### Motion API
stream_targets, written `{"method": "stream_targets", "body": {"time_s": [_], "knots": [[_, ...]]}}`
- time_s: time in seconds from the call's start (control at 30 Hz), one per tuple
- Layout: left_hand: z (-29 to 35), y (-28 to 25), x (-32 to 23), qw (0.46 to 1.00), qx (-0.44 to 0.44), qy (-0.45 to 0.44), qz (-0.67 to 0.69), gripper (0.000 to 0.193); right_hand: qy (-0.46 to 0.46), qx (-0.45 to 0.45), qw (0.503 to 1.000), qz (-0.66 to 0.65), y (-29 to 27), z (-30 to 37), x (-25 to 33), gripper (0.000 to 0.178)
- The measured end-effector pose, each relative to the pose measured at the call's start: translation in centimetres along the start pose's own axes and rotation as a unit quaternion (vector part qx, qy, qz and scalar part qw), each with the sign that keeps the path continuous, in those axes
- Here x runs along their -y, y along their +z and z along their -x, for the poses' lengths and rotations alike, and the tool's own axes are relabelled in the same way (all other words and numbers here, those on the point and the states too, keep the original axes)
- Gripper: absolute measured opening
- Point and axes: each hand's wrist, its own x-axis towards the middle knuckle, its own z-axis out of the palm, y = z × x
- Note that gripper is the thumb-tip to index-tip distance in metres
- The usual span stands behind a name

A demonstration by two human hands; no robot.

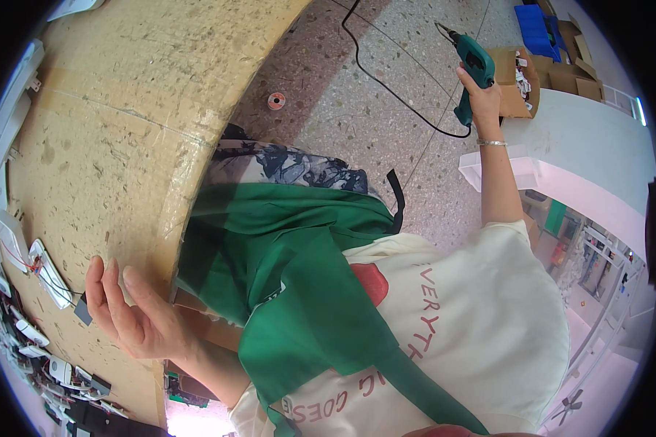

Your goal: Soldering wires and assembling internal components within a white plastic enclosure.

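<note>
My right hand (483,100) reaches out at the upper right, its fingers wrapped round the grip of a teal pistol-shaped corded tool (477,62). The tool's thin pointed tip faces up and left, and a black cord (393,84) leaves the bottom of its handle. Over the cardboard-covered table (146,109) at the left, my left hand (138,313) is raised with its fingers loosely spread and nothing in them. By its fingertips are a small flat black piece (83,309) and a white casing (49,274) with thin red and black wires.
Several white casings (30,333) line the table's far left side. At the upper right a white surface (587,135) carries an open cardboard box (514,87) of small parts and a blue bin (539,30). A round reel-like disc (276,101) lies on the speckled floor (328,84).
</note>
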Motion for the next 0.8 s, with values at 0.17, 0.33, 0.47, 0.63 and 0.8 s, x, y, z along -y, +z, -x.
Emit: {"method": "stream_targets", "body": {"time_s": [0.17,0.33,0.47,0.63,0.8], "knots": [[-0.3,0.2,-0.1,1.000,-0.004,-0.011,0.005,0.019,-0.057,-0.026,0.985,-0.158,0.9,1.4,3.1,0.038],[-0.6,-0.2,-0.1,1.000,-0.011,-0.018,0.023,0.020,-0.073,-0.057,0.948,-0.304,0.5,2.2,8.8,0.039],[-0.9,-0.6,-0.1,0.999,-0.002,-0.029,0.031,0.020,-0.155,-0.093,0.967,-0.179,0.5,0.6,12.4,0.038],[-1.3,-0.9,-0.2,1.000,0.008,-0.015,0.011,0.022,-0.336,-0.118,0.931,0.077,0.1,-2.9,15.1,0.044],[-1.5,-0.9,-0.2,1.000,0.005,-0.016,0.008,0.022,-0.387,-0.088,0.904,0.158,0.0,-4.0,16.4,0.046]]}}
